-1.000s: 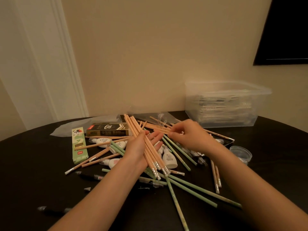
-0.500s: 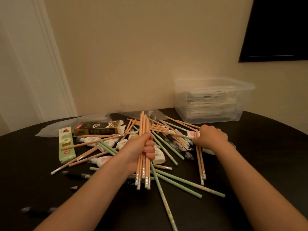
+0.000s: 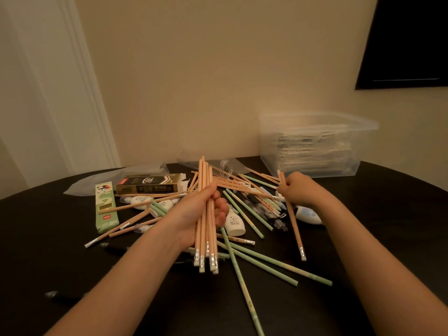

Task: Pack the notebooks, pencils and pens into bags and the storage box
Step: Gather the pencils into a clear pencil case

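Peach pencils (image 3: 206, 229), about seven bunched with eraser ends toward the camera, sit in the left hand (image 3: 194, 214), whose fingers (image 3: 221, 209) curl round them, left of the clear storage box (image 3: 315, 151). The right hand (image 3: 299, 190), in front of the box, fist down, grips one single pencil (image 3: 295, 229) above the counter (image 3: 388, 214).

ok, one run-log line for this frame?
phase: gathering | left hand: grips peach pencil bundle, erasers toward camera | right hand: grips single peach pencil | clear storage box: back right, untouched
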{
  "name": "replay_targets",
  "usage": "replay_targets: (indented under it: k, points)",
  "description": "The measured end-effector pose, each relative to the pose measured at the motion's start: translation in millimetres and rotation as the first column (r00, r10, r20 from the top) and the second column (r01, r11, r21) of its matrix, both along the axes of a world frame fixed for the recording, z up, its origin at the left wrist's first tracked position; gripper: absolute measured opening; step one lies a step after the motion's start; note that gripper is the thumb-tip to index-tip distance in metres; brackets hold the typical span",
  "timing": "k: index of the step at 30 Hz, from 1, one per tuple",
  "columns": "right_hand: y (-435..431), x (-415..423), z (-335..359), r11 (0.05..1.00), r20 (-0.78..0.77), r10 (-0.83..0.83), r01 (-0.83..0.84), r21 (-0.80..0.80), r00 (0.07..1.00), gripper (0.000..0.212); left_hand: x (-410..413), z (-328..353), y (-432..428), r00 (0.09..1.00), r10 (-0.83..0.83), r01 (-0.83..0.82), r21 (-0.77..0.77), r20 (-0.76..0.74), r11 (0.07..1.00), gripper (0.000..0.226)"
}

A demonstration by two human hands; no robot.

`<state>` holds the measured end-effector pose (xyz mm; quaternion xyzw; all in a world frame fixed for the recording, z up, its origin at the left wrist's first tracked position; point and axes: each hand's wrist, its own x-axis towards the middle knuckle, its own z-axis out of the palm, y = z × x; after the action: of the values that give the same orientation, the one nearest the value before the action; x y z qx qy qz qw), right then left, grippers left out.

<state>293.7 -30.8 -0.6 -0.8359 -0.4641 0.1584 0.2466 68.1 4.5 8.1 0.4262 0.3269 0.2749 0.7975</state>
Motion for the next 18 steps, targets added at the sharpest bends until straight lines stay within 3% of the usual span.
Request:
replay_targets:
  k: [3,8,13,18]
  points:
    - [-1,-32,18,0.975,-0.188,0.216,-0.201,0.094,0.958,0.025,-4,0,-2,0.999,0.034,-0.033,0.053,-0.013,0.998,0.027]
    - [14,-79,29,0.875,-0.428,0.484,-0.413,0.253,0.764,0.025,-13,-9,-3,1.0,0.0,-0.001,0.027,0.021,1.0,0.029]
    - [35,-111,17,0.824,-0.426,0.566,-0.459,0.334,0.706,0.023,-25,-16,0,0.996,0.091,-0.092,0.06,0.017,0.994,0.029]
    - [45,-126,11,0.819,-0.326,0.557,-0.442,0.365,0.764,0.02,-29,-17,7,0.991,0.128,-0.128,-0.003,0.037,0.992,0.025]
